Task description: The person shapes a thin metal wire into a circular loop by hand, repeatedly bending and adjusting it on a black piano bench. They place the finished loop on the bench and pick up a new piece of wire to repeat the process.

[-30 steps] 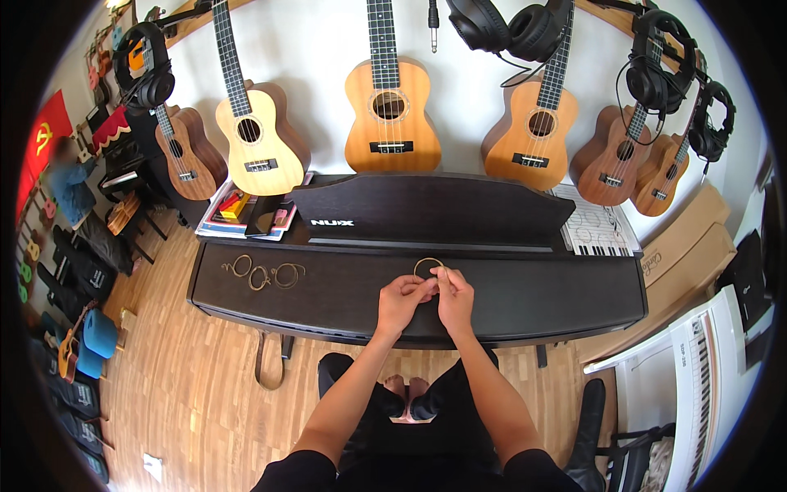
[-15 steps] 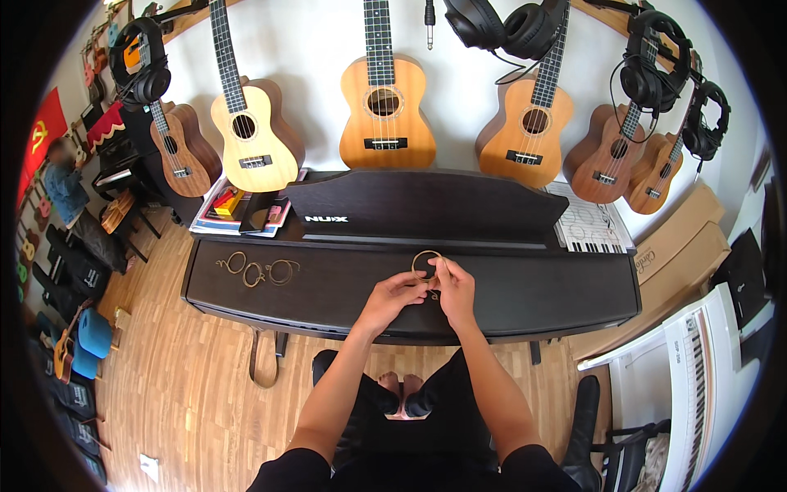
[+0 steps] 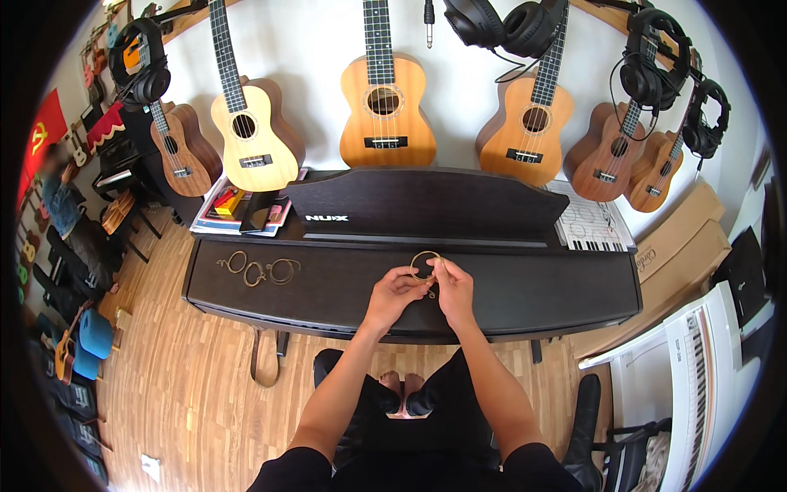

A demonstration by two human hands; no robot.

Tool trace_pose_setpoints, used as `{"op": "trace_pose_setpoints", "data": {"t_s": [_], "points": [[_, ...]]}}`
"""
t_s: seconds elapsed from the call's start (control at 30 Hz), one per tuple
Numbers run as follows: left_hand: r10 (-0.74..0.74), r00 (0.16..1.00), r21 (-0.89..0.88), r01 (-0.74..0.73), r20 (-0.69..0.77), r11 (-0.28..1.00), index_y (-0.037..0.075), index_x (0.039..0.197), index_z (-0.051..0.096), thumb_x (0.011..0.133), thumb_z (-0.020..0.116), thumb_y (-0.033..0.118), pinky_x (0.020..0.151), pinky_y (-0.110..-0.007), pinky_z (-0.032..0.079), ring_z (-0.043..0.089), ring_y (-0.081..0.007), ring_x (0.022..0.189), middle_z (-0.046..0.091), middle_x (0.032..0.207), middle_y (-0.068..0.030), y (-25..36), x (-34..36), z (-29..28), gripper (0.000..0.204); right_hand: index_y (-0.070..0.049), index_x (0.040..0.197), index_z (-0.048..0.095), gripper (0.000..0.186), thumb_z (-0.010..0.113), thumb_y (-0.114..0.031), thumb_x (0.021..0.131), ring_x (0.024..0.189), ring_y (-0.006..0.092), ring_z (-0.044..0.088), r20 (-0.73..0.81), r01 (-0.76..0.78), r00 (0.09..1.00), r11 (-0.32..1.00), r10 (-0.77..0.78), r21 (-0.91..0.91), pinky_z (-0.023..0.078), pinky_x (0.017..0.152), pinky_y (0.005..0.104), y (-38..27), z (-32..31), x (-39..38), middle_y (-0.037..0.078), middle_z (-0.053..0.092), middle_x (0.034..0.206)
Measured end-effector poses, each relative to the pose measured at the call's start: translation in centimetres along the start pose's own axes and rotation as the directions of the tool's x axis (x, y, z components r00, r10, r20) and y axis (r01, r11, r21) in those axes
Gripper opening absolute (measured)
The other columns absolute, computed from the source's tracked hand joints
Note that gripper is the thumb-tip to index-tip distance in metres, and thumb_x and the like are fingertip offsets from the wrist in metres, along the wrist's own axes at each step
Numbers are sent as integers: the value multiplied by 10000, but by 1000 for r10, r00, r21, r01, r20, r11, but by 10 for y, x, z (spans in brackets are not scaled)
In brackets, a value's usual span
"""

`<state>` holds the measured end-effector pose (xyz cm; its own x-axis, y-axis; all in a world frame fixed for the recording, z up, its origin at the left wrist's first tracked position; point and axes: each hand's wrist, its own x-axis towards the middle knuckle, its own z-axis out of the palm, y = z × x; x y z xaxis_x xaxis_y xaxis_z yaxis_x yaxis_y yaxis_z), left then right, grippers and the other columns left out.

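Between my two hands is a coiled bronze-coloured string, like a guitar string, its loop standing up above my fingers. My left hand pinches the loop's lower left side. My right hand closes its thumb and fingers on the right side. A small curl of the same string dangles under the fingertips; the exact grip is partly hidden. Both hands are over the dark closed lid of a digital piano. Three similar coiled strings lie together on the lid's left part, apart from my hands.
Ukuleles hang on the wall behind the piano, with headphones among them. Books lie at the piano's left end, printed sheets at its right. A white keyboard and cardboard boxes stand right. Far left is another person.
My hands and the coiled string have shifted only very slightly, with small finger movements. The person at far left has changed posture a little.
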<state>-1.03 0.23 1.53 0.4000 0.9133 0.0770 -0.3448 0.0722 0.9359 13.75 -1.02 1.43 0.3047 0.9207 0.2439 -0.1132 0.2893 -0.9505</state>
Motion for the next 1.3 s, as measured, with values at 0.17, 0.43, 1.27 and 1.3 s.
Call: {"op": "trace_pose_setpoints", "data": {"t_s": [0.17,0.43,1.27,1.3], "points": [[-153,978,27,150,146,988,-34,1247,519,887,671,24,854,-300,543,666,-196,921,661,983,-122,16,0,-10,395,39,1059,670,259,558,-187,999,658,94,567,-11,36,999,998,-36,52,477,617,219,3,-3,4,46,602,854],[-242,958,-318,280,155,906,-36,1306,494,899,658,27,855,-280,567,669,-174,932,643,1015,-101,13,-5,-14,443,41,1058,663,248,553,-174,1001,639,108,582,-51,129,991,990,-126,49,485,601,230,9,0,1,61,588,834],[330,924,527,-185,-195,830,-11,862,643,858,741,140,582,-229,476,595,-71,642,646,742,-57,-19,13,2,181,53,1049,658,280,551,-201,1004,616,114,581,-58,-50,997,998,52,46,477,589,246,10,14,-4,63,640,729],[340,921,523,-197,-192,829,-11,862,642,863,736,139,573,-230,477,598,-71,643,645,739,-56,-19,14,1,177,56,1054,657,283,551,-202,1004,620,115,582,-59,-55,997,997,59,59,480,595,248,10,15,-4,67,642,732]]}}
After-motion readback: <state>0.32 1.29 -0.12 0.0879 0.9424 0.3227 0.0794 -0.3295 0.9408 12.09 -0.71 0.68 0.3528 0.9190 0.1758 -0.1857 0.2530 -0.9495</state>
